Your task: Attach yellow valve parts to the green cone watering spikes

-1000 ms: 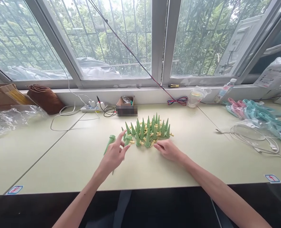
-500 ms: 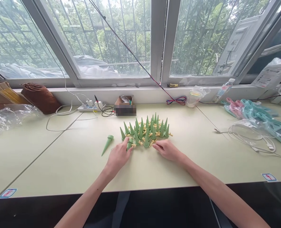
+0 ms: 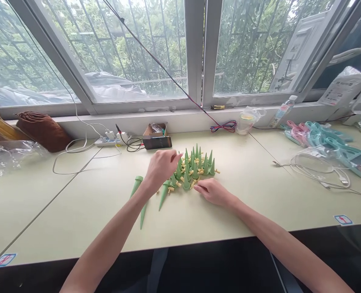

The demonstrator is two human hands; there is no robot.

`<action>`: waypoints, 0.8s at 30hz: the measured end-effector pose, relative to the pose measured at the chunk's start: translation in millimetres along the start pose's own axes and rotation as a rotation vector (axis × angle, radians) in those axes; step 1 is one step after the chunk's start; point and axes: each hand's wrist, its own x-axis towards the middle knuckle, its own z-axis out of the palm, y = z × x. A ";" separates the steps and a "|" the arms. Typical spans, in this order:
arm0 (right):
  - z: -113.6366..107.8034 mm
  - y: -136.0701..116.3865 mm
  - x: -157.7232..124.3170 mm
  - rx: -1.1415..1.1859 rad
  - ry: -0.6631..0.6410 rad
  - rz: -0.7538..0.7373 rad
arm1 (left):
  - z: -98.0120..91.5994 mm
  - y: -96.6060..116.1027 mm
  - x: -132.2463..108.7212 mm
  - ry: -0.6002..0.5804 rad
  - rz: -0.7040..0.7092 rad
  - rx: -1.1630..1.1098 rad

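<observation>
The left hand (image 3: 162,166) is over the left part of a cluster of green spikes (image 3: 195,160), back of the hand to the view, and covers several of them. Its fingers are curled and the thumb points right, but I cannot tell whether its grip has anything in it. The right hand (image 3: 213,190) is low at the front right of the cluster, fingers folded, the fingertips just beside the yellow piece of a front spike (image 3: 186,182); whether its grip has hold of that piece I cannot tell.

The cluster is near the middle of the bench (image 3: 88,219), most of its spikes upright, tips up, with yellow side pieces low down among them. Three more spikes lie flat at the left front: one (image 3: 163,196) with its capped end by the cluster and its tip toward the near edge, one (image 3: 143,215) partly hidden by the left forearm, and one (image 3: 136,185) farther left whose tip is behind that arm.

At the back of the bench are a power strip (image 3: 105,142), a small open box (image 3: 156,142) with a dark front, a coil of red and blue wire (image 3: 224,127), and a cup (image 3: 245,123) in clear plastic. A brown bundle (image 3: 44,131) is at the far left; at the right are a bottle (image 3: 282,113), pink and teal articles (image 3: 323,136) and white cables (image 3: 342,179)
</observation>
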 end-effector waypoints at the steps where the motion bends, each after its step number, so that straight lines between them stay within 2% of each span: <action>1: -0.1 -0.1 0.3 0.000 0.001 0.000 | 4.1 4.6 12.9 -0.032 0.041 0.009; 5: -0.2 -0.8 2.4 -0.010 0.016 0.005 | 20.8 15.4 44.8 -0.152 0.093 0.030; 13: 2.9 -3.8 3.3 -0.092 -0.018 0.002 | 36.6 14.8 52.0 -0.322 0.086 0.049; 19: 3.7 -2.9 2.7 -0.112 -0.017 -0.008 | 42.6 14.4 51.8 -0.296 0.108 0.010; 24: 3.2 -3.2 2.7 -0.098 -0.014 -0.001 | 31.1 13.9 53.7 -0.244 0.114 -0.040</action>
